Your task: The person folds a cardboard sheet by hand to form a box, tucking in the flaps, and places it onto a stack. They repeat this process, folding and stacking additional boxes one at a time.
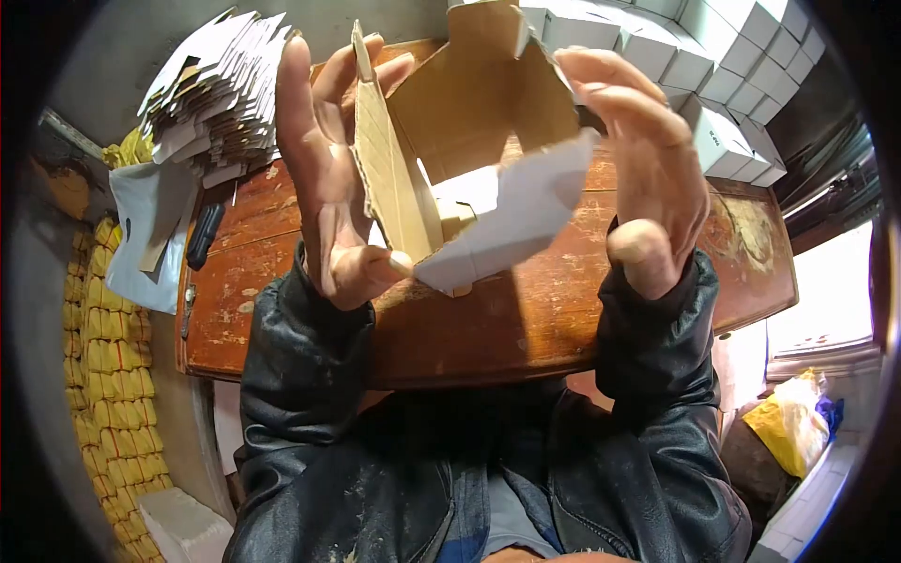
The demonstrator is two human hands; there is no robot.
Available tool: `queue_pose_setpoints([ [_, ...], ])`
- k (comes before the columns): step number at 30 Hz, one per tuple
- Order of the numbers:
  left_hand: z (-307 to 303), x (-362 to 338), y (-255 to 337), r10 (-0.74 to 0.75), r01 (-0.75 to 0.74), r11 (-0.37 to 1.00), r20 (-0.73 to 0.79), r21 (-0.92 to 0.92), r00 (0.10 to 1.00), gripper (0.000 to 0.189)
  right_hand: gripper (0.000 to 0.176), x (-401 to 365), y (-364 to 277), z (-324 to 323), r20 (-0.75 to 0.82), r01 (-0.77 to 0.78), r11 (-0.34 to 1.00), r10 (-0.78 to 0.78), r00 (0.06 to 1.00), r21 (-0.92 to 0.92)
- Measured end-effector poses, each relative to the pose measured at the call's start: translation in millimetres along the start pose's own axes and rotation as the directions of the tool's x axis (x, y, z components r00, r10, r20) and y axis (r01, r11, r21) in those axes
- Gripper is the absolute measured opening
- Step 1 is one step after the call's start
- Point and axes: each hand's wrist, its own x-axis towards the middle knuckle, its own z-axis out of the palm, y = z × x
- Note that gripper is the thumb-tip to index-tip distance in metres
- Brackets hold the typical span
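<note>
A partly folded cardboard box [483, 103], brown inside and white outside, is held up over the wooden table, its open side facing me. My left hand [328, 188] grips its left panel, with the thumb at the lower edge and the fingers behind the upright flap. At the far right corner, my right hand [662, 159] has its fingertips right at the box's edge. Its fingers are curved and apart, and the thumb stands away from the white side panel. Through a gap in the box, small pale and brown pieces show behind it.
Flat white cartons [221, 94] are piled at the table's [263, 319] back left. A black tool [205, 236] lies near the left edge beside a white plastic bag [145, 235]. Finished white boxes [732, 61] are stacked at the back right. Yellow bundles [117, 375] line the left wall.
</note>
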Motion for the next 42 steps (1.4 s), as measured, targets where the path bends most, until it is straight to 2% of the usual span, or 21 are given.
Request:
queue_pose_setpoints([
  [2,-1,-1,1,0.006,-0.006,1.0,0.017,0.012,1.0,0.134,0.097,-2,7,3,-0.074,-0.011,0.999,0.015,0.997,0.049],
  [4,4,-4,3,-0.03,0.028,0.998,-0.029,-0.048,0.999,0.136,0.105,-4,13,3,-0.11,-0.02,0.997,0.029,0.994,0.077],
  [6,11,-3,6,-0.067,0.058,0.994,-0.094,-0.094,0.993,0.136,0.107,-5,10,9,-0.144,-0.064,0.993,0.078,0.986,0.104],
  [7,9,-3,5,-0.048,0.041,0.994,-0.072,-0.098,0.996,0.136,0.107,-4,8,10,-0.144,-0.079,0.994,0.09,0.985,0.077],
  [9,5,-4,0,-0.009,0.012,0.999,-0.067,0.049,0.998,0.129,0.107,-2,5,11,-0.145,-0.11,0.994,0.111,0.983,0.021],
  [10,4,-4,0,0.01,-0.003,0.993,-0.062,0.122,0.998,0.126,0.106,-2,5,11,-0.145,-0.102,0.993,0.109,0.983,0.057],
  [15,8,-4,2,0.013,-0.003,0.994,-0.088,0.111,0.996,0.127,0.11,-2,4,13,-0.152,-0.124,0.98,0.148,0.977,0.157],
  [21,15,-3,8,0.01,0.009,0.989,-0.135,0.145,0.991,0.128,0.113,-3,-5,24,-0.104,-0.301,0.932,0.325,0.94,0.201],
  [24,5,1,0,0.036,-0.018,0.99,-0.134,0.136,0.99,0.126,0.116,-2,-5,29,-0.15,-0.299,0.927,0.337,0.93,0.228],
  [25,3,2,0,0.044,-0.028,0.992,-0.129,0.127,0.991,0.125,0.114,-4,6,22,-0.156,-0.272,0.956,0.286,0.945,0.109],
  [26,4,-4,8,-0.058,0.08,0.99,-0.179,0.116,0.982,0.113,0.11,-4,11,19,-0.116,-0.252,0.959,0.267,0.957,0.13],
  [29,-18,-6,4,-0.121,0.105,0.992,-0.31,-0.07,0.943,0.091,0.108,-6,19,28,-0.049,-0.363,0.889,0.39,0.919,0.279],
  [30,-25,-6,2,-0.173,0.101,0.958,-0.261,-0.268,0.95,0.081,0.109,-9,26,26,-0.003,-0.416,0.85,0.44,0.898,0.322],
  [31,-27,-6,0,-0.236,0.144,0.947,-0.317,-0.287,0.918,0.074,0.109,-10,29,26,0.047,-0.466,0.808,0.483,0.874,0.361],
  [32,-28,-6,0,-0.296,0.184,0.933,-0.371,-0.31,0.88,0.068,0.108,-12,30,27,0.1,-0.503,0.787,0.503,0.859,0.357],
  [34,-21,-1,-1,-0.373,0.159,0.871,-0.415,-0.466,0.83,0.061,0.105,-14,29,28,0.202,-0.577,0.743,0.542,0.816,0.338],
  [35,-19,0,-1,-0.414,0.14,0.831,-0.429,-0.539,0.803,0.058,0.094,-19,33,30,0.158,-0.542,0.783,0.519,0.84,0.307],
  [38,-25,-5,-7,-0.405,0.068,0.79,-0.437,-0.609,0.803,0.035,0.08,-17,43,22,0.114,-0.525,0.799,0.516,0.849,0.294],
  [39,-35,-4,-12,-0.471,0.105,0.742,-0.403,-0.662,0.785,0.036,0.071,-15,44,17,0.067,-0.568,0.745,0.585,0.808,0.35],
  [40,-41,-7,-14,-0.487,0.094,0.694,-0.37,-0.714,0.791,0.036,0.068,-14,42,12,0.013,-0.61,0.734,0.636,0.772,0.299],
  [42,-46,-10,-15,-0.515,0.078,0.586,-0.296,-0.806,0.804,0.036,0.061,-12,45,7,-0.036,-0.68,0.731,0.682,0.731,0.056],
])
